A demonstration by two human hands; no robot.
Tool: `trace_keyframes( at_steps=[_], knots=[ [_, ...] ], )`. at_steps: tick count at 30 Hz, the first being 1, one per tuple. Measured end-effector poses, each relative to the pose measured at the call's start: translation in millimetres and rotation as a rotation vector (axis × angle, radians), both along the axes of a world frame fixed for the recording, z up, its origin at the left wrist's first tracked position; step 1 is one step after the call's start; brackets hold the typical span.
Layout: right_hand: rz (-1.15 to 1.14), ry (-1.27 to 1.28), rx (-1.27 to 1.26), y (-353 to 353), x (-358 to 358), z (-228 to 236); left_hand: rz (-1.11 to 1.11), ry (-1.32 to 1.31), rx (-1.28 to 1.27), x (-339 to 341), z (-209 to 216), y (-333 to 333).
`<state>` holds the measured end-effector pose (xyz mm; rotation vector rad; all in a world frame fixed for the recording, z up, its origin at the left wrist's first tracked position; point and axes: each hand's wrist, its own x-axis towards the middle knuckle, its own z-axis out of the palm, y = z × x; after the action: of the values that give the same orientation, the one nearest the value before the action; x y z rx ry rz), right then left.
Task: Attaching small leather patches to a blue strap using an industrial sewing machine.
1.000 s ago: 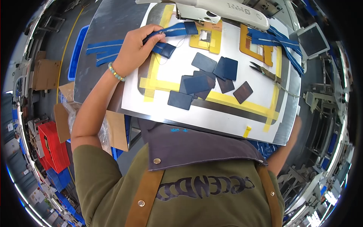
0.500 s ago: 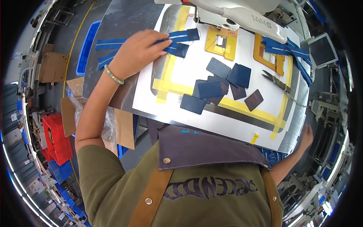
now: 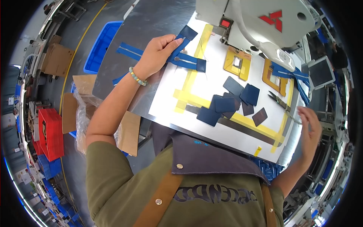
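My left hand is closed on a blue zipper, thumb pressed near its square dark end tab, which points up and away. A second blue zipper lies under and beside it, its tabbed end on the white sheet and its tail past my wrist on the metal table. Off the table's right edge, my right hand holds nothing, its fingers apart and slightly curled. Nearest to it are thread snips lying on the sheet. Several dark blue and brown rounded patches overlap in the middle.
A white sewing machine overhangs the back of the worktable. Under it lie two yellow frames. More blue zippers hang over the right edge, beside a control screen. Blue bin and opened carton stand left.
My left hand has lifted one zipper's end and turned it upward, away from the other. My right hand has risen beside the table's right edge. The whole view has shifted.
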<state>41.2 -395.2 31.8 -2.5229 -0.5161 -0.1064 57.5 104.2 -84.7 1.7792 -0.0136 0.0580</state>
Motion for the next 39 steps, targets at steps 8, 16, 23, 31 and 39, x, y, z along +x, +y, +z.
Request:
trace_keyframes(
  at_steps=[8, 16, 23, 31, 39],
  knots=[
    [0.377, -0.064, 0.003, 84.6, 47.5, -60.8, 0.048, 0.132, -0.129, -6.6, 8.8, 4.1],
    [0.323, -0.270, 0.075, 86.4, 53.9, -89.2, 0.096, 0.132, -0.197, -3.9, 17.0, 6.0],
    [0.327, -0.315, 0.069, 80.3, 57.0, -89.0, 0.252, 0.148, -0.848, 7.1, 13.8, 25.9],
    [0.320, -0.259, 0.090, 80.7, 50.2, -86.0, 0.122, 0.100, -0.881, -3.2, 15.4, 26.5],
    [0.347, -0.290, 0.062, 78.6, 54.3, -90.1, 0.728, -0.477, 0.453, -1.8, 73.1, 129.8]
  ],
)
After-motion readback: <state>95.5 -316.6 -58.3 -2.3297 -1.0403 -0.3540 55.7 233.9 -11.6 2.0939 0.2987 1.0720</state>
